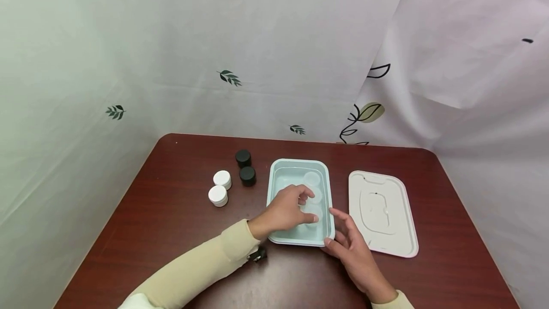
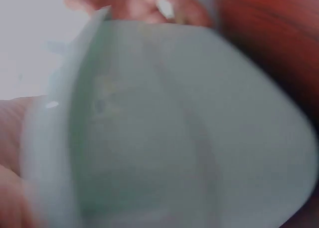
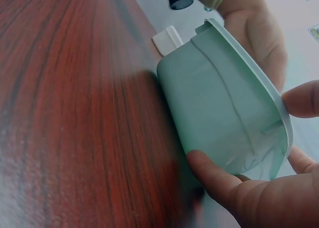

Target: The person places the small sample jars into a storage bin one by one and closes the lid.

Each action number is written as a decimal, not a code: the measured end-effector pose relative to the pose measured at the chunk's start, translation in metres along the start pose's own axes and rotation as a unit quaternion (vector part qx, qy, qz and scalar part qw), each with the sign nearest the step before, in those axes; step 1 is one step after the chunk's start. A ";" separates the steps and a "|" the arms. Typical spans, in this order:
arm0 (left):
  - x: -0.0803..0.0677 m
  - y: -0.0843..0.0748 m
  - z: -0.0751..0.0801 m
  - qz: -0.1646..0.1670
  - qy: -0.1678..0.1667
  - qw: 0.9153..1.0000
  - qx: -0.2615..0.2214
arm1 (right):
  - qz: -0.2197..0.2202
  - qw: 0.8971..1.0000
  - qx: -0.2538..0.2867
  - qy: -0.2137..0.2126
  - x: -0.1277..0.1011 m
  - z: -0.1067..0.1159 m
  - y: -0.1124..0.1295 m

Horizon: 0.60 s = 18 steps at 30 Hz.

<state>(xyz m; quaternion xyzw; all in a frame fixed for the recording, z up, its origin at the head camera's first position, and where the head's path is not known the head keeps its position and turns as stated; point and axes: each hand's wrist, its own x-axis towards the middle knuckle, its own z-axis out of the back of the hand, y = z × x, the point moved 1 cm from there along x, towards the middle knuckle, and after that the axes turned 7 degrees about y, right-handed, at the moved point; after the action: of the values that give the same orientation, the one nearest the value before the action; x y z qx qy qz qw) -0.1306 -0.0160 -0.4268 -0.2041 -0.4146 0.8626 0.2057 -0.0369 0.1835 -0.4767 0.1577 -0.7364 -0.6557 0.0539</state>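
A pale blue plastic container (image 1: 276, 175) stands on the table, its lid off. Several clear round jars (image 1: 311, 179) sit along its right side, partly covered by my left hand (image 1: 285, 209). That hand reaches inside over the jars, thumb and fingers spread apart around one of them; no firm hold on it shows. With my right hand (image 1: 351, 252) I grip the container's near right corner, finger and thumb at the rim. In the right wrist view, fingertips (image 3: 199, 160) press its outer wall (image 3: 209, 103). The left wrist view is blurred and filled by the container (image 2: 149, 113).
A white lid (image 1: 381, 213) lies flat to the right. Two white jars (image 1: 218, 196) and two black jars (image 1: 247, 176) stand left of the container. A printed cloth wall (image 1: 266, 51) rises behind the table's far edge.
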 end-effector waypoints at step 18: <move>-0.077 0.054 0.099 0.019 -0.134 0.943 -0.304 | -0.006 1.000 0.001 -0.012 -0.001 -0.003 0.004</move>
<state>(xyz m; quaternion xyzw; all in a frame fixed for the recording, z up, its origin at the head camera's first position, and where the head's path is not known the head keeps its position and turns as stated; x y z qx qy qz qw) -0.1280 -0.1498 -0.3993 -0.1478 -0.6768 0.7187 0.0598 -0.0356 0.1816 -0.4724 0.1547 -0.7370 -0.6567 0.0409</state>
